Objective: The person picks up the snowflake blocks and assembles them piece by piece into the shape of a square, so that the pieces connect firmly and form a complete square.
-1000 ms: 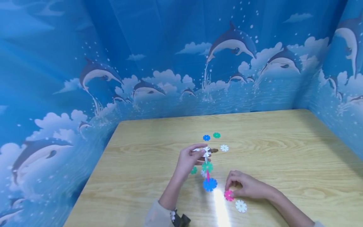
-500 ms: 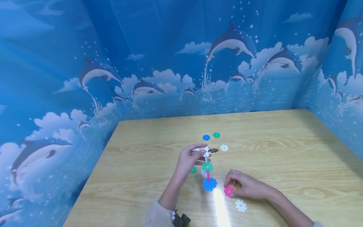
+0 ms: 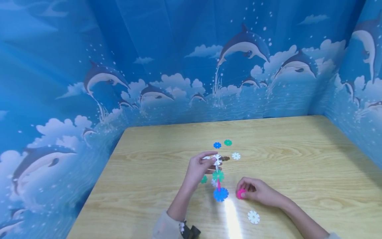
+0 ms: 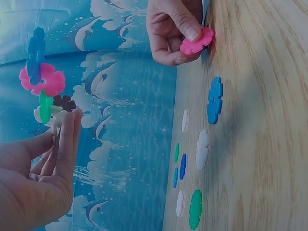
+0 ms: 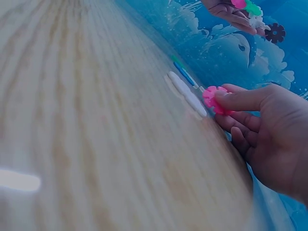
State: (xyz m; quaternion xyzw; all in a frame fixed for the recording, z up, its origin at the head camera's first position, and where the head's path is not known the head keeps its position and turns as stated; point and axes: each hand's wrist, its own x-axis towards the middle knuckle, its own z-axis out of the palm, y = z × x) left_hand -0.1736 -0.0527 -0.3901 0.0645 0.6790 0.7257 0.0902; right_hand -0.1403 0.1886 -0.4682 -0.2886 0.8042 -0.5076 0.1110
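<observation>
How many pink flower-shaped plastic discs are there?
2: one pink disc pinched by the right hand, another pink disc in the multicoloured chain the left hand holds. Others may be hidden.

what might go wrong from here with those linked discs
The left hand holds the linked discs near one end, so pushing on the blue disc at the far end might twist or loosen the joints. The right hand pinches the loose pink disc by one side, so it may slip.
</observation>
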